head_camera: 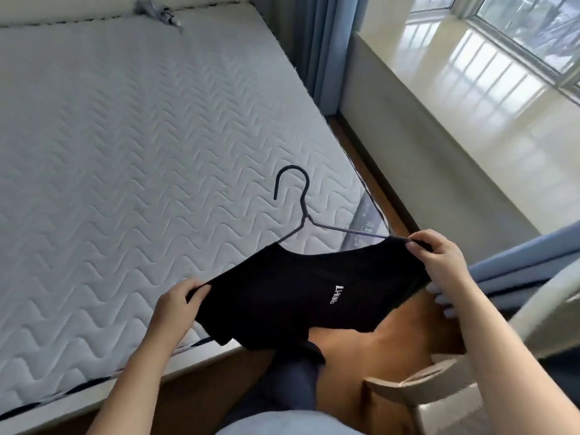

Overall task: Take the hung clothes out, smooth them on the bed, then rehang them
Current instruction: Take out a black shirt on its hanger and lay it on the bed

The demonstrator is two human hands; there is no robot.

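A: Where is the shirt in all this?

B: The black T-shirt (298, 293) is up in the air on its hanger (303, 211), over the near corner of the bed (141, 136), and only the hands touch it. The hook stands up out of the neck opening

A: And the hands?

B: The left hand (180, 298) has its fingers curled round the sleeve end on its side. The right hand (439, 255) pinches the other shoulder, thumb on top, about where the wire's tip sits under the cloth. Neither hand is loose or spread

A: So how much is done?

B: It is off wherever it hung, I'd say, since it is here by the bed. Whether it is smoothed I cannot tell: it is pulled flat between the hands, which fits either slipping it off the wire or settling it back on. Hanging it up again is certainly left. A crumpled grey garment (160, 14) lies at the far edge of the mattress, and it looks to be waiting its turn
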